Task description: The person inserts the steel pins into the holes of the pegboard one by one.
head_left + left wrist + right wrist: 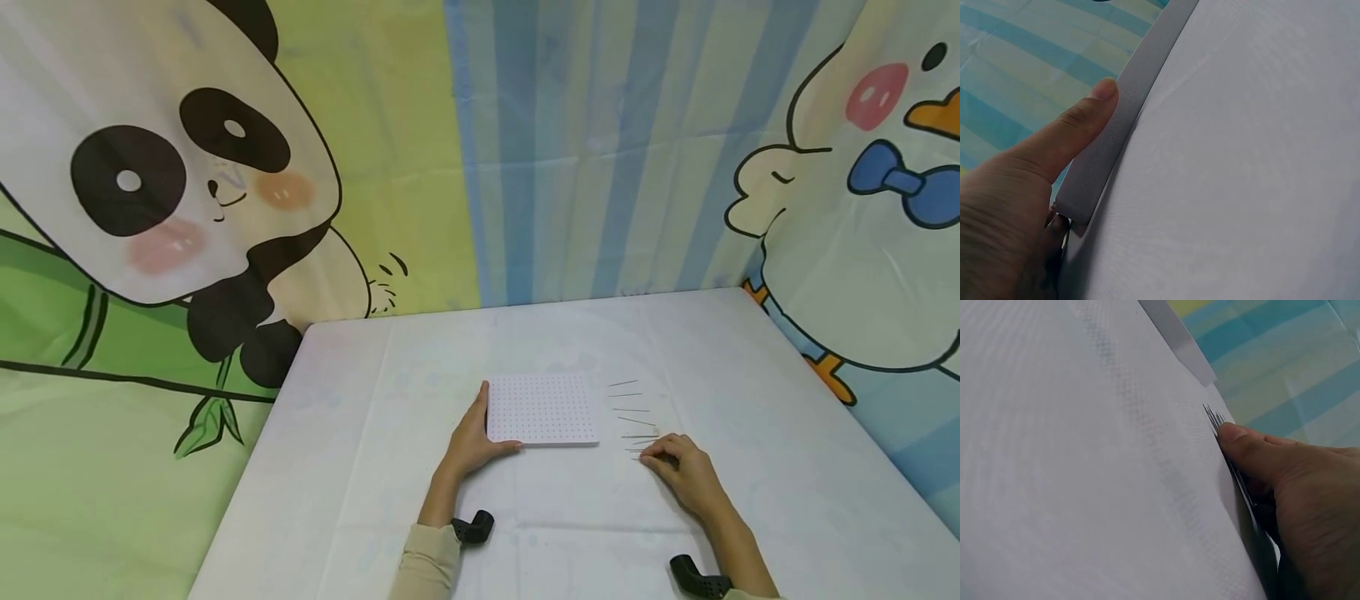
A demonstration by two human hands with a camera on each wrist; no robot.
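Observation:
A white square board (543, 410) with a grid of small holes lies on the table. My left hand (471, 435) rests at its near left corner, the fingers along the left side and the outstretched thumb (1088, 122) against the front edge. To the right of the board, several thin metal needles (628, 409) lie in a column, roughly crosswise. My right hand (686, 471) is at the near end of this column, pinching a needle between thumb and bent forefinger. In the right wrist view, needle tips (1213, 415) stick out past the thumb; the other fingers are mostly hidden.
A white cloth (360, 467) covers the table, its far edge close to a cartoon-printed curtain (405, 158). The curtain also hangs along the left and right sides. Each wrist carries a black camera mount (474, 528).

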